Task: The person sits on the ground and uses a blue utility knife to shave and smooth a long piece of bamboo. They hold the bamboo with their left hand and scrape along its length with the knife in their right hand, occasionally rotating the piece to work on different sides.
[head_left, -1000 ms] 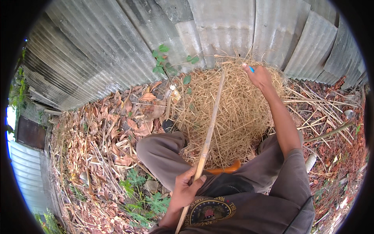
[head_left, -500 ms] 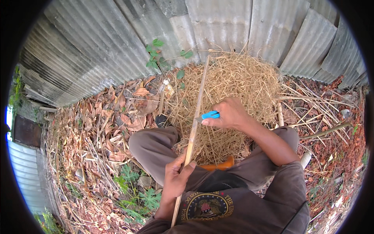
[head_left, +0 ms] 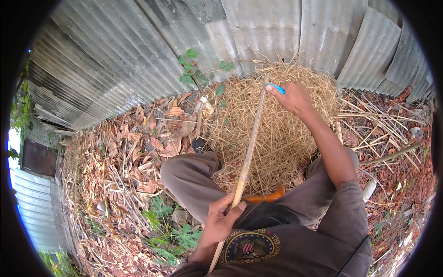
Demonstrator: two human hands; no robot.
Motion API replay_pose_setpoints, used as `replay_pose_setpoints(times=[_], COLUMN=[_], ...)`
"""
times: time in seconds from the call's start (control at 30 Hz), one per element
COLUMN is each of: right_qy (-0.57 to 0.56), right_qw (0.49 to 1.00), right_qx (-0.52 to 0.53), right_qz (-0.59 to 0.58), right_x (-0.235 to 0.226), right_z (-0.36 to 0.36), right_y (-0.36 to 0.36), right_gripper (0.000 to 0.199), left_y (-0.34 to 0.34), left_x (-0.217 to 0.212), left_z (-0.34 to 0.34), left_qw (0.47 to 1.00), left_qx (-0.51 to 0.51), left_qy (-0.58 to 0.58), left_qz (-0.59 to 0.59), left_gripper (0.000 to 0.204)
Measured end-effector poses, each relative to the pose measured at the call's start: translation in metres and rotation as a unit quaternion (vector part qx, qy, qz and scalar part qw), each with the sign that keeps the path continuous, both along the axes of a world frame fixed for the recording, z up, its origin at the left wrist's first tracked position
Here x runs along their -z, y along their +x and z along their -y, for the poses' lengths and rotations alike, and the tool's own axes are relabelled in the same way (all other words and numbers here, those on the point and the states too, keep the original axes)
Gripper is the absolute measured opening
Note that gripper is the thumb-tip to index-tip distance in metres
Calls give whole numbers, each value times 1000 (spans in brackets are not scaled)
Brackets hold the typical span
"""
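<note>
A long, pale bamboo strip [head_left: 251,148] slants up from beside my body to above a heap of thin dry shavings. My left hand [head_left: 222,222] is closed round its lower part, near my lap. My right hand [head_left: 294,96] grips a blue utility knife [head_left: 276,87] near the strip's far end. The knife's tip meets or nearly meets the strip there; its blade is too small to make out clearly. Part of an orange object [head_left: 266,196] shows between my legs, with what it is partly hidden.
The shavings heap [head_left: 295,134] lies ahead of my crossed legs, against a corrugated metal fence [head_left: 263,37]. Dry leaves [head_left: 138,147] cover the ground at left. Loose thin strips [head_left: 383,124] and a stick [head_left: 392,153] lie at right. Green plants [head_left: 184,237] grow beside my left arm.
My right hand has moved the knife away from me along the strip, from its middle to its far end. The strip's far end has swung slightly right; my left hand still holds it.
</note>
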State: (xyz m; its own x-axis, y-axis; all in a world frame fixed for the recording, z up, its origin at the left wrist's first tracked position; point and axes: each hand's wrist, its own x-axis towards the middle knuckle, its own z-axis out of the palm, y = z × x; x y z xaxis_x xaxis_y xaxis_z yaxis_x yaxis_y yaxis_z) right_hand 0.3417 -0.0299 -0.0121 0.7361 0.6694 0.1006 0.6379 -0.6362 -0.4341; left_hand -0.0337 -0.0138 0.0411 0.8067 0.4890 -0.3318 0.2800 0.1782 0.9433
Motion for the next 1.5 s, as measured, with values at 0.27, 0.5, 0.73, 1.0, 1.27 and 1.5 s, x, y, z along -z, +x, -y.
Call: replay_pose_setpoints(times=[0.27, 0.5, 0.73, 1.0, 1.27, 1.5], right_qy=[79, 61, -22, 14, 81, -11], right_qw=[990, 991, 968, 961, 958, 997], right_qx=[102, -123, -247, -266, -231, -78], right_qz=[-63, -9, 31, 77, 149, 8], right_x=[-2, -26, -15, 1, 18, 13], right_z=[21, 23, 17, 6, -7, -14], right_y=[49, -75, -115, -99, -82, -22], right_gripper=[88, 84, 73, 73, 81, 85], left_y=[-8, 1, 11, 20, 24, 15], left_x=[-10, 16, 14, 6, 4, 3], left_z=[2, -38, -43, -34, -36, -26], left_qw=[991, 970, 990, 994, 990, 989], left_qx=[61, 13, 91, 92, 92, 130], left_qy=[-103, -213, -81, 58, 103, 67], left_qz=[61, 113, 67, 7, 4, 5], left_gripper=[50, 45, 44, 43, 44, 46])
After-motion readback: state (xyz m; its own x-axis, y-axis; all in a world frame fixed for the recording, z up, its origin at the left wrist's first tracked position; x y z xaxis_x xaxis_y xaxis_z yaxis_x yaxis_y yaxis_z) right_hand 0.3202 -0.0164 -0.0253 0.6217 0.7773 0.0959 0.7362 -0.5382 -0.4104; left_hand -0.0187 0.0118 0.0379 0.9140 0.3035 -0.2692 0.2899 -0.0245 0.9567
